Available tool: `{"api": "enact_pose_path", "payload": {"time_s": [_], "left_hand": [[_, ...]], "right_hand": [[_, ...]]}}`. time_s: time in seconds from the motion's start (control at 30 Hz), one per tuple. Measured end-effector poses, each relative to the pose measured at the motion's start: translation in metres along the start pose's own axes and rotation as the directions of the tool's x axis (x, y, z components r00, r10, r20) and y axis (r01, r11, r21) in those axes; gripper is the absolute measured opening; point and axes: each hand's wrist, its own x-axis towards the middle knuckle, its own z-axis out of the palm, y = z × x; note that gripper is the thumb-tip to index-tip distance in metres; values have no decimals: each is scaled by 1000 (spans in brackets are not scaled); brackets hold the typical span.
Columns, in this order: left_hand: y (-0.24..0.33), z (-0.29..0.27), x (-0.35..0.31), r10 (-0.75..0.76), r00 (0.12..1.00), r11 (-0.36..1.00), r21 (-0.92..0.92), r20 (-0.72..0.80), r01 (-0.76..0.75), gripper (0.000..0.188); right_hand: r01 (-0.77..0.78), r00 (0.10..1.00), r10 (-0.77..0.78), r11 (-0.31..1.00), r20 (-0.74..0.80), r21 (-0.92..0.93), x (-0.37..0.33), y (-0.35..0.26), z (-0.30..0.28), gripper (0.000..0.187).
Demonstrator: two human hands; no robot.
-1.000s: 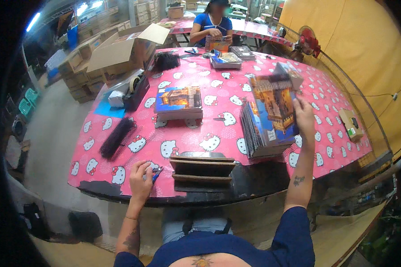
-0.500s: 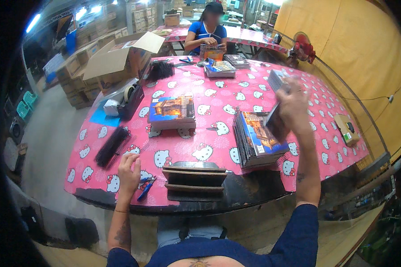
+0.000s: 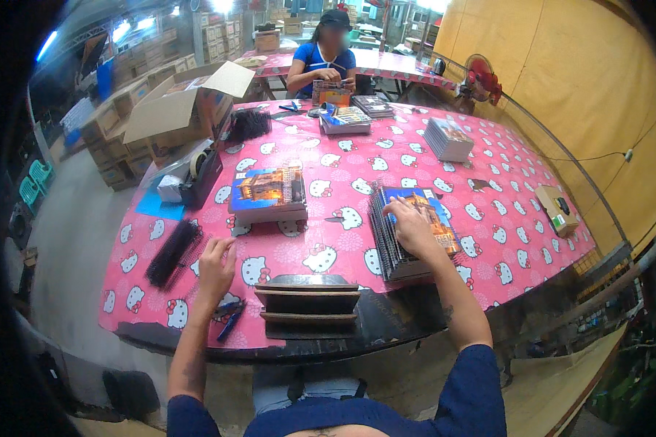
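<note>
My right hand [image 3: 411, 227] rests on the top book of a stack of spiral-bound books [image 3: 414, 268], fingers apart over the blue and orange cover near the black coil edge. It does not visibly lift anything. My left hand [image 3: 217, 268] hovers low over the pink tablecloth, fingers loosely bent and holding nothing. Beside it lies a bundle of black plastic coils [image 3: 173, 253]. Blue-handled pliers [image 3: 230, 325] are just below its wrist. Between my arms stands a dark slotted wooden stand [image 3: 307, 309]. A second stack of books [image 3: 268, 194] sits farther back.
At the far right is another stack of books [image 3: 450, 141], with a small cardboard box [image 3: 557, 211] nearer. A tape dispenser [image 3: 199, 175] and an open carton [image 3: 186, 109] stand left. Across the table a person [image 3: 326, 65] handles a book; a red fan [image 3: 479, 80] stands behind.
My right hand has come left and down onto the near book stack from above its right side. The far-right stack is now uncovered. My left hand has barely moved; the view has shifted slightly.
</note>
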Motion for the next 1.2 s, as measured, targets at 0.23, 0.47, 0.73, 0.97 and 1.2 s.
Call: {"api": "enact_pose_path", "payload": {"time_s": [0.23,0.47,0.73,0.97,1.2], "left_hand": [[-16,48,77,361,932,872,347,24,-346,32],[-78,79,94,471,872,794,367,134,-485,34],[-46,47,104,427,897,814,385,112,-435,26],[108,3,97,612,771,780,299,-178,-550,16],[178,-27,47,654,756,752,88,17,-653,19]], "right_hand": [[-496,866,492,867,-86,-33,-29,44,-34,67],[-540,839,536,841,93,31,-29,55,-24,76],[-302,896,285,953,-342,3,-34,-23,-44,58],[223,921,-2,824,-391,521,-31,-111,-8,83],[58,987,157,-82,-44,995,-100,-99,40,39]]}}
